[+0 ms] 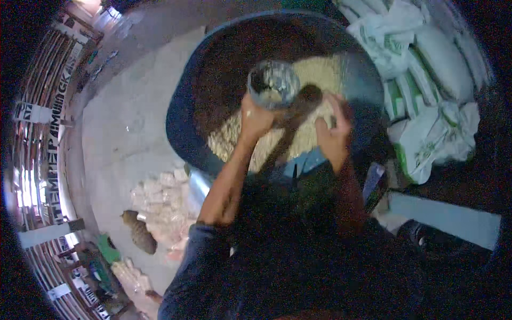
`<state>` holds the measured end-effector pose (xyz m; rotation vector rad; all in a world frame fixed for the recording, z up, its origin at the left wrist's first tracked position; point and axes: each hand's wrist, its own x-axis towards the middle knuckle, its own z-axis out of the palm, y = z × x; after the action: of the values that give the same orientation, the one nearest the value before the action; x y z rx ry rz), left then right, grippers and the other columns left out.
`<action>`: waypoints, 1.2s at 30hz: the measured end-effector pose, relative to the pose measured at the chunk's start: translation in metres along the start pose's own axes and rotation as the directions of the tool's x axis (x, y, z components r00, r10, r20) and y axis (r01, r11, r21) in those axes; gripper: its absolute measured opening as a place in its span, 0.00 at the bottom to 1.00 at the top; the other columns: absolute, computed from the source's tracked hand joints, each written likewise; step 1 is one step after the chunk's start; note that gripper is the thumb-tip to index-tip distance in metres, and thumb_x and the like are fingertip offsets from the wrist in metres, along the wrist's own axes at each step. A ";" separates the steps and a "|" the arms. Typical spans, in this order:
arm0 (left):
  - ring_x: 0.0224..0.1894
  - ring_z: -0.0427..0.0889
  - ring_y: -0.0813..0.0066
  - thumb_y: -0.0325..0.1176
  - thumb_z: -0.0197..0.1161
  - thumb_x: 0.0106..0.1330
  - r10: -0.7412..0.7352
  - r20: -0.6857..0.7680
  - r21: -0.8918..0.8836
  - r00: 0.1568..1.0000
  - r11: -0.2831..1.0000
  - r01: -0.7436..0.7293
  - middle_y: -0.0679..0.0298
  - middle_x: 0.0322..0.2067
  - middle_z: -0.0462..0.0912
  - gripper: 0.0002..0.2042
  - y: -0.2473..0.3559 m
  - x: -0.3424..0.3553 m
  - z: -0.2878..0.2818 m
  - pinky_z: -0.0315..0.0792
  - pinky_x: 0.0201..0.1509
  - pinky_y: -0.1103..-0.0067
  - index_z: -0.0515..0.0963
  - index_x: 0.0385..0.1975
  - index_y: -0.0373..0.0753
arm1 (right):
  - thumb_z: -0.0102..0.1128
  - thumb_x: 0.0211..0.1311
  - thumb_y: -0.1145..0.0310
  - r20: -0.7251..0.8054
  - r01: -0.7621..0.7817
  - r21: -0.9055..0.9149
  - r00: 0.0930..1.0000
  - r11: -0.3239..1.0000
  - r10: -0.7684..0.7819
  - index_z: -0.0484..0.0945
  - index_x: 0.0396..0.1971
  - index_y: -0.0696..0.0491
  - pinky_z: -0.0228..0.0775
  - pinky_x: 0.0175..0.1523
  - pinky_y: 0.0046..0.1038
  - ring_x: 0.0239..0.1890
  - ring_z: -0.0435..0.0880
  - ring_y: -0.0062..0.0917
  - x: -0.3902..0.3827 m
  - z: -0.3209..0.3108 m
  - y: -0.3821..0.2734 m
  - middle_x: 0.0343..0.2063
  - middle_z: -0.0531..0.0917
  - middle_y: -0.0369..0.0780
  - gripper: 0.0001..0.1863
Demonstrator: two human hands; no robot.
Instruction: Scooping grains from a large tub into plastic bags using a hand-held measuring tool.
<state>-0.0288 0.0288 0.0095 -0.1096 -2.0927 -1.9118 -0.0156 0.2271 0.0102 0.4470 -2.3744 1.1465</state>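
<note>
In front of me a large round dark tub (181, 101) holds a bed of pale, bean-like grains (277, 141). My left hand (258, 117) is wrapped round a clear, round cup (274, 82) and holds it above the tub. Some pale grains lie inside the cup, whose rim faces up toward me. To the right, my right hand (335, 128) hovers over the grains with thumb and fingers apart, and I see nothing in it. A dark shadow crosses the grains between my hands. Motion softens the right fingers.
White-and-green sacks (426, 96) are piled at the right. Many small pale packets (162, 200) lie on the concrete floor (128, 128) at the lower left, beside a brown striped cat-like shape (140, 232). A pale board (442, 218) juts out at the lower right. Slatted racks (32, 149) line the left.
</note>
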 end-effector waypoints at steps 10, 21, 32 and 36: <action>0.42 0.80 0.69 0.26 0.77 0.36 0.076 0.057 0.083 0.995 0.993 -0.081 0.59 0.42 0.81 0.31 0.002 0.036 0.018 0.73 0.49 0.74 0.72 0.45 0.34 | 0.53 0.47 0.81 0.084 -0.178 0.325 0.984 0.929 0.159 0.72 0.52 0.56 0.64 0.57 0.27 0.51 0.77 0.28 0.009 -0.005 -0.014 0.48 0.79 0.42 0.26; 0.37 0.80 0.67 0.29 0.77 0.41 0.173 -0.100 0.002 0.980 0.985 -0.174 0.58 0.36 0.82 0.25 0.039 0.025 0.014 0.73 0.47 0.73 0.73 0.40 0.30 | 0.61 0.50 0.71 0.379 -0.488 -0.167 0.770 0.857 0.512 0.75 0.38 0.58 0.71 0.34 0.35 0.31 0.80 0.33 0.018 0.068 0.036 0.28 0.81 0.47 0.14; 0.46 0.76 0.65 0.48 0.72 0.51 -0.451 0.306 0.130 0.838 0.892 0.433 0.53 0.48 0.77 0.33 -0.050 -0.045 0.001 0.69 0.53 0.71 0.71 0.52 0.32 | 0.56 0.62 0.55 0.411 -0.552 0.177 0.794 0.815 0.449 0.81 0.34 0.59 0.71 0.34 0.28 0.26 0.79 0.23 -0.025 0.048 0.046 0.24 0.83 0.41 0.20; 0.43 0.78 0.70 0.43 0.70 0.55 -0.667 0.217 0.145 0.713 0.744 0.652 0.56 0.43 0.80 0.26 -0.045 -0.074 0.019 0.71 0.50 0.74 0.73 0.49 0.34 | 0.57 0.60 0.54 0.460 -0.715 0.284 0.686 0.639 0.563 0.82 0.35 0.58 0.70 0.33 0.28 0.25 0.79 0.24 -0.062 0.067 0.072 0.22 0.82 0.38 0.19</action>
<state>0.0267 0.0538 -0.0549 0.5148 -2.6082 -2.3115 -0.0154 0.2221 -0.1055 -0.1474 -2.6356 2.1306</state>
